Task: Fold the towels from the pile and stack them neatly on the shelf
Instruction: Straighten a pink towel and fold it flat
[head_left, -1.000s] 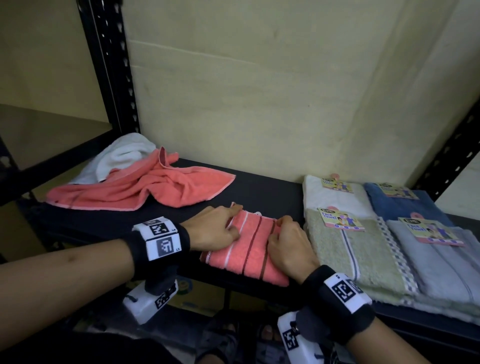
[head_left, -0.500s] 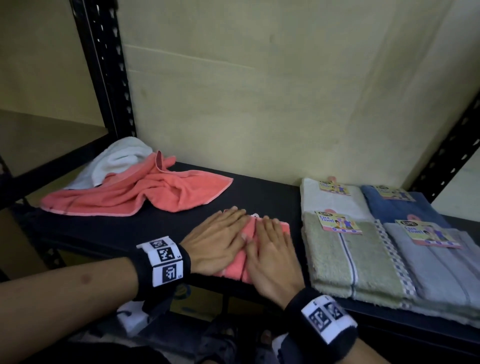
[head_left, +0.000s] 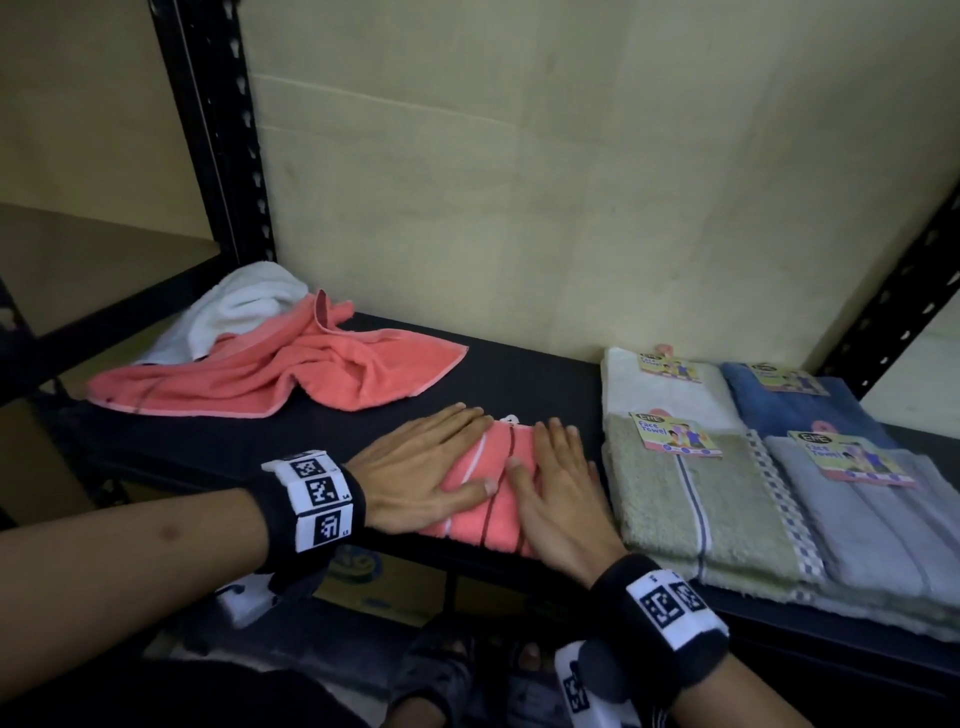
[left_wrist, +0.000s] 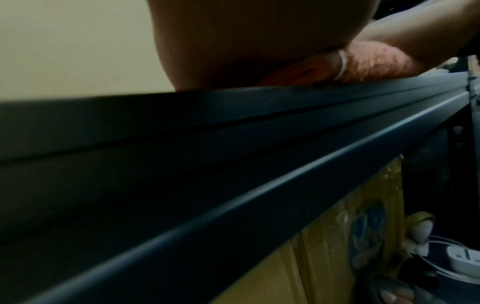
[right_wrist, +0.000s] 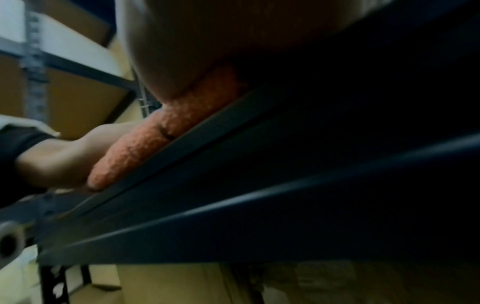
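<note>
From the head we look down onto the shelf (head_left: 540, 374), while our two wrist cameras peer up from just under its front edge, sharing the folded coral towel (head_left: 488, 488).

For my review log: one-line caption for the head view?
Both hands, left hand and right hand, press flat on folded coral towel on shelf.

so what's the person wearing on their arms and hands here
Both forearms are bare, no sleeves, no gloves. The left hand and right hand each sit ahead of a wide black wristband: the left wristband and the right wristband both carry white square tags printed with black pixel-pattern codes. A white camera unit with similar code markings hangs under the right wrist.
</note>
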